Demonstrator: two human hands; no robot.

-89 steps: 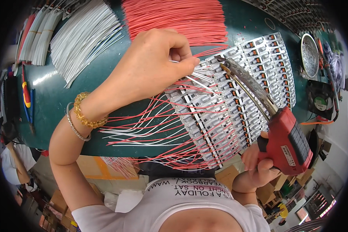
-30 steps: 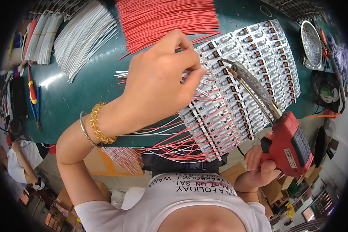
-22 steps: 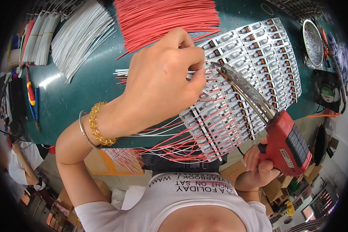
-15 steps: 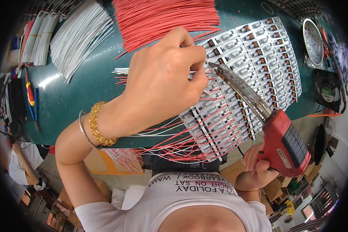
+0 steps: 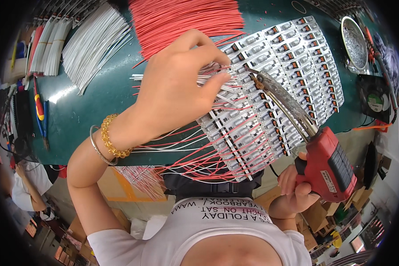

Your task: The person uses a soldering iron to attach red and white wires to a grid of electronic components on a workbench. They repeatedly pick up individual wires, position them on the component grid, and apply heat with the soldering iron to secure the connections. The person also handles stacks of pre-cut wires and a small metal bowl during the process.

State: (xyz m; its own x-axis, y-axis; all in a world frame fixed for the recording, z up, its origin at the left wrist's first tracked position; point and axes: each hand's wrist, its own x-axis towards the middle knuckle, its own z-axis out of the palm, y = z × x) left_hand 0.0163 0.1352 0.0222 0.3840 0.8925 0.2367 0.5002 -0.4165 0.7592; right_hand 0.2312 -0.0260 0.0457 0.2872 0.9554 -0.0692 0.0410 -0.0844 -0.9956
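My left hand point(image 5: 175, 88) pinches a wire point(image 5: 213, 77) between its fingers, pressing it onto the panel of small boards point(image 5: 275, 88) lying on the green bench point(image 5: 102, 111). My right hand point(image 5: 297, 190) is clenched around the red soldering gun point(image 5: 332, 164), its tip by the wire. Red wires point(image 5: 181, 20) and white wires point(image 5: 93, 44) lie beyond.

soldering gun point(image 5: 330, 166): red plastic, metal barrel | table point(image 5: 106, 95): matt green

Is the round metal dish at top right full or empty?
Partly filled: the dish holds a layer of shiny silvery bits across its bottom, below the rim. What they are is too small to tell.
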